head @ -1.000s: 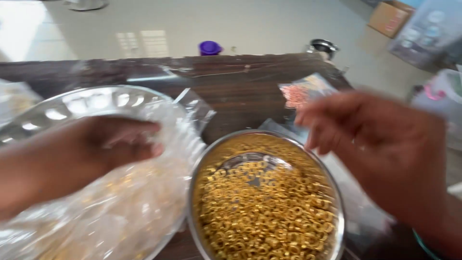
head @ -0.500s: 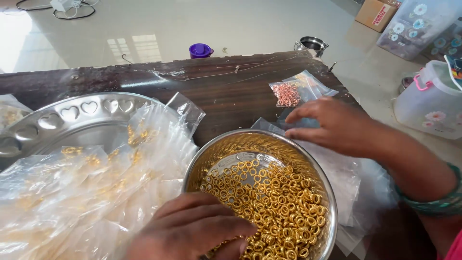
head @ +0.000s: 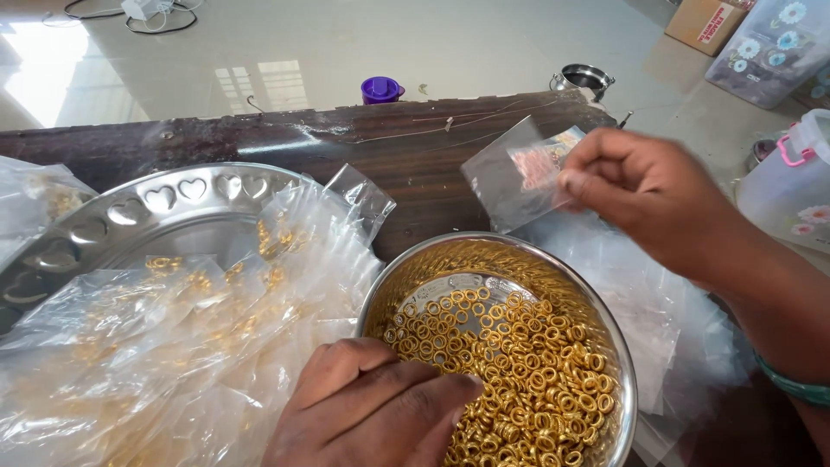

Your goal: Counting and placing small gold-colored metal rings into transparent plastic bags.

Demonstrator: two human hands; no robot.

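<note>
A steel bowl (head: 622,380) full of small gold rings (head: 527,372) stands on the dark wooden table. My left hand (head: 372,415) lies palm down on the rings at the bowl's near left side, fingers together. My right hand (head: 648,195) is raised above the bowl's far right and pinches a small clear plastic bag (head: 510,177) by one edge; the bag hangs open in the air with something pink behind it. To the left, a large steel tray with heart shapes (head: 164,203) is covered with several clear bags of gold rings (head: 173,346).
A heap of empty clear bags (head: 657,329) lies right of the bowl. On the floor past the table are a purple lid (head: 381,89), a small steel pot (head: 586,79), a cardboard box (head: 707,22) and flowered plastic containers (head: 791,173). Another bag (head: 43,195) lies far left.
My right hand has lifted a small clear bag off the pile at the right. My left hand left the bags on the tray and came down onto the rings in the bowl.
</note>
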